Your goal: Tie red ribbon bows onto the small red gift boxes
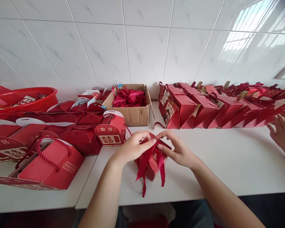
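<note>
Your left hand [130,147] and right hand [178,150] both pinch the dark red ribbon [148,160] on one small red box [152,166], near the table's [228,164] front edge. One cardboard box [133,114] and one red basket [26,99] sit at the back edge. Maybe ten finished boxes [204,109] at back right, hard to count. One other hand [282,133] at right edge. Bare tabletop to your right.

Small red gift box [154,164] resting on the white table's near edge, partly hidden beneath the fingers. A dark red satin ribbon [147,161] is gathered at its top, the loose tails draping down over the front face. A twisted red cord handle [144,186] hangs below the box.
</note>
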`<action>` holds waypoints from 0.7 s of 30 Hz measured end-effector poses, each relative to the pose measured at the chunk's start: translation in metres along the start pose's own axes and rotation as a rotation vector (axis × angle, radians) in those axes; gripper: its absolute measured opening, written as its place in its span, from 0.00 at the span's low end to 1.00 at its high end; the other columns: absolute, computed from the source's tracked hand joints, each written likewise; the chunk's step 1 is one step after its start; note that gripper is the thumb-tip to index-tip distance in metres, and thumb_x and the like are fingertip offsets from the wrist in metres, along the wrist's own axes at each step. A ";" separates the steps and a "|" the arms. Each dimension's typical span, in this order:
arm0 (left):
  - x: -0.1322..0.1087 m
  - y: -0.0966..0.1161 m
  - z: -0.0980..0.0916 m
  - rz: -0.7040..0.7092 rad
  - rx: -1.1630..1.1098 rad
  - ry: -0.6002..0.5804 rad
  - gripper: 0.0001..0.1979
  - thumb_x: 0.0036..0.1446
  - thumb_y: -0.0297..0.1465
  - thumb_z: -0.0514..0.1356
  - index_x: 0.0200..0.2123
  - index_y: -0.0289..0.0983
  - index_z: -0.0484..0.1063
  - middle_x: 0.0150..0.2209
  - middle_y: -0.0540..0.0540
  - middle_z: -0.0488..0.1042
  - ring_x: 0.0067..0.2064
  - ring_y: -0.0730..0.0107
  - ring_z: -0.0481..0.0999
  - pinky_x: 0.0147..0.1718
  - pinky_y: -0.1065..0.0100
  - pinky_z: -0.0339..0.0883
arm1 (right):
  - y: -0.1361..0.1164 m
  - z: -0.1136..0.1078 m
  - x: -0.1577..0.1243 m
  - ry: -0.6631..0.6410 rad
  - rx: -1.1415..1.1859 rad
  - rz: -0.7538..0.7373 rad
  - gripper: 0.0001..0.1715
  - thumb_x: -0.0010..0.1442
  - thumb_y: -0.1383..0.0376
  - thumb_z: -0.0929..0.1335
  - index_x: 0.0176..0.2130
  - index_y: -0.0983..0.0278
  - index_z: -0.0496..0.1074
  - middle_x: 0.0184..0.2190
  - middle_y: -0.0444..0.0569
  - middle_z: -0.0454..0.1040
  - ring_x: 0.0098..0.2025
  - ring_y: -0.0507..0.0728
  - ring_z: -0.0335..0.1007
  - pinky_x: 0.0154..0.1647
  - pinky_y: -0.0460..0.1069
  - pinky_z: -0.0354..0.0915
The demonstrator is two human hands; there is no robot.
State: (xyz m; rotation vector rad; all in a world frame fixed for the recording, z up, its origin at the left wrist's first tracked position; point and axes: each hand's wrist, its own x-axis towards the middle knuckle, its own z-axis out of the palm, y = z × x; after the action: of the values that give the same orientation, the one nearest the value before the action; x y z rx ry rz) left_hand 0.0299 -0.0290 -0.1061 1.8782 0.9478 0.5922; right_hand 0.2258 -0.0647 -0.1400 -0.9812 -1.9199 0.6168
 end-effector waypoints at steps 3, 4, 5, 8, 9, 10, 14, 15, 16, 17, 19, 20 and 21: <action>0.000 0.000 -0.001 -0.004 0.004 0.005 0.16 0.58 0.44 0.54 0.28 0.38 0.69 0.40 0.48 0.72 0.41 0.65 0.72 0.42 0.66 0.65 | 0.000 -0.001 -0.001 -0.007 0.000 0.006 0.15 0.61 0.65 0.65 0.49 0.57 0.66 0.45 0.49 0.70 0.48 0.58 0.65 0.52 0.55 0.61; -0.001 0.000 -0.001 -0.006 0.003 0.001 0.16 0.58 0.44 0.54 0.27 0.38 0.67 0.39 0.48 0.72 0.41 0.65 0.72 0.41 0.66 0.65 | 0.000 -0.001 -0.001 -0.006 0.003 0.008 0.15 0.61 0.66 0.64 0.49 0.57 0.66 0.45 0.48 0.70 0.48 0.58 0.65 0.52 0.55 0.61; -0.001 0.001 -0.001 -0.006 0.005 0.001 0.16 0.58 0.44 0.54 0.26 0.38 0.66 0.39 0.48 0.72 0.41 0.65 0.72 0.41 0.66 0.65 | 0.000 -0.001 -0.001 -0.003 0.009 0.012 0.15 0.61 0.67 0.64 0.49 0.56 0.66 0.45 0.48 0.71 0.48 0.58 0.65 0.52 0.55 0.60; -0.001 0.003 0.000 -0.001 0.026 0.013 0.17 0.57 0.44 0.54 0.25 0.38 0.63 0.41 0.48 0.72 0.43 0.63 0.72 0.43 0.65 0.64 | 0.000 -0.001 -0.001 0.011 0.035 0.026 0.14 0.61 0.67 0.64 0.48 0.56 0.66 0.44 0.47 0.71 0.47 0.57 0.66 0.52 0.55 0.60; -0.001 0.003 0.000 0.001 0.033 0.019 0.17 0.57 0.44 0.54 0.25 0.38 0.63 0.43 0.48 0.73 0.45 0.63 0.72 0.45 0.64 0.64 | 0.000 0.000 -0.001 0.014 0.048 0.029 0.13 0.61 0.67 0.63 0.47 0.56 0.67 0.44 0.47 0.71 0.46 0.57 0.66 0.52 0.55 0.60; -0.001 0.003 0.000 0.002 0.039 0.027 0.16 0.57 0.44 0.55 0.25 0.39 0.63 0.44 0.48 0.73 0.47 0.62 0.72 0.47 0.64 0.63 | 0.000 0.001 -0.001 0.014 0.060 0.029 0.13 0.61 0.67 0.63 0.47 0.56 0.67 0.44 0.47 0.71 0.46 0.57 0.66 0.52 0.55 0.61; -0.001 0.001 0.001 0.004 0.042 0.075 0.16 0.55 0.43 0.58 0.25 0.39 0.61 0.49 0.47 0.71 0.52 0.61 0.70 0.53 0.61 0.60 | 0.001 0.006 0.000 0.062 0.072 0.018 0.13 0.61 0.66 0.64 0.47 0.57 0.67 0.46 0.49 0.70 0.51 0.58 0.64 0.55 0.55 0.59; -0.001 0.000 0.002 0.005 0.038 0.091 0.16 0.54 0.43 0.58 0.24 0.39 0.60 0.50 0.47 0.70 0.53 0.60 0.69 0.55 0.60 0.59 | 0.001 0.008 0.000 0.085 0.064 0.025 0.12 0.61 0.66 0.64 0.46 0.57 0.67 0.47 0.49 0.69 0.53 0.59 0.63 0.56 0.56 0.59; 0.000 -0.001 0.002 0.008 0.033 0.103 0.16 0.54 0.43 0.59 0.24 0.39 0.60 0.51 0.47 0.70 0.55 0.60 0.68 0.56 0.59 0.58 | 0.002 0.010 0.001 0.107 0.057 0.038 0.10 0.62 0.65 0.64 0.45 0.57 0.68 0.48 0.50 0.68 0.54 0.59 0.62 0.57 0.56 0.58; 0.000 -0.002 0.002 0.011 0.029 0.111 0.16 0.53 0.42 0.59 0.24 0.39 0.59 0.52 0.46 0.69 0.56 0.59 0.67 0.57 0.59 0.58 | 0.002 0.011 0.001 0.127 0.052 0.056 0.09 0.62 0.64 0.65 0.44 0.58 0.69 0.48 0.51 0.68 0.55 0.59 0.61 0.57 0.56 0.57; 0.000 -0.004 0.002 0.021 0.032 0.117 0.16 0.53 0.41 0.60 0.24 0.39 0.58 0.53 0.46 0.69 0.56 0.58 0.66 0.57 0.57 0.58 | 0.003 0.013 0.002 0.149 0.058 0.094 0.06 0.62 0.63 0.65 0.40 0.59 0.71 0.47 0.52 0.68 0.54 0.59 0.62 0.57 0.56 0.57; 0.001 -0.005 0.002 0.026 0.037 0.115 0.16 0.53 0.41 0.60 0.24 0.39 0.58 0.53 0.46 0.68 0.56 0.58 0.66 0.57 0.56 0.58 | 0.004 0.014 0.002 0.153 0.068 0.108 0.05 0.62 0.63 0.65 0.39 0.59 0.71 0.47 0.52 0.68 0.54 0.59 0.62 0.57 0.56 0.57; 0.001 -0.006 0.002 0.031 0.044 0.114 0.17 0.53 0.41 0.60 0.24 0.39 0.57 0.53 0.46 0.68 0.56 0.58 0.66 0.57 0.56 0.58 | 0.005 0.014 0.002 0.158 0.081 0.119 0.05 0.62 0.62 0.65 0.37 0.60 0.71 0.47 0.52 0.68 0.54 0.59 0.62 0.57 0.56 0.57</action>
State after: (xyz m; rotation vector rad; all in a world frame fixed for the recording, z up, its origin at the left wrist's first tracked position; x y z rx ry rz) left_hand 0.0300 -0.0277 -0.1126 1.9173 1.0143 0.7086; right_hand 0.2146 -0.0612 -0.1498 -1.0660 -1.6943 0.6605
